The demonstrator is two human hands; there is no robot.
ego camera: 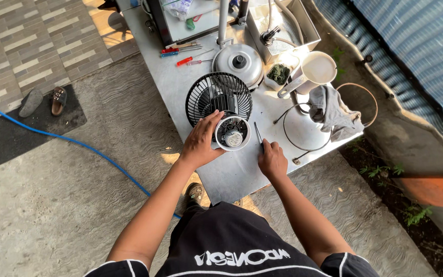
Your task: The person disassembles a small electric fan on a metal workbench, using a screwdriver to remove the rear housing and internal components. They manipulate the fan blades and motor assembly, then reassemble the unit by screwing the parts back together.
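Note:
A small fan lies on the grey metal table [232,174], its black wire grille [216,95] facing away and its white round motor housing [233,134] toward me. My left hand [201,141] grips the left side of the motor housing. My right hand [272,160] rests on the table just right of the fan, fingers closed around the handle of a thin dark screwdriver [257,133] whose shaft points away from me.
Behind the fan sit a metal pot lid [239,62], red and blue screwdrivers [180,50], a white jug [316,69], a grey cloth [334,110] and a wire ring [303,128]. A blue hose [78,143] crosses the concrete floor at left; sandals [44,100] lie on a dark mat.

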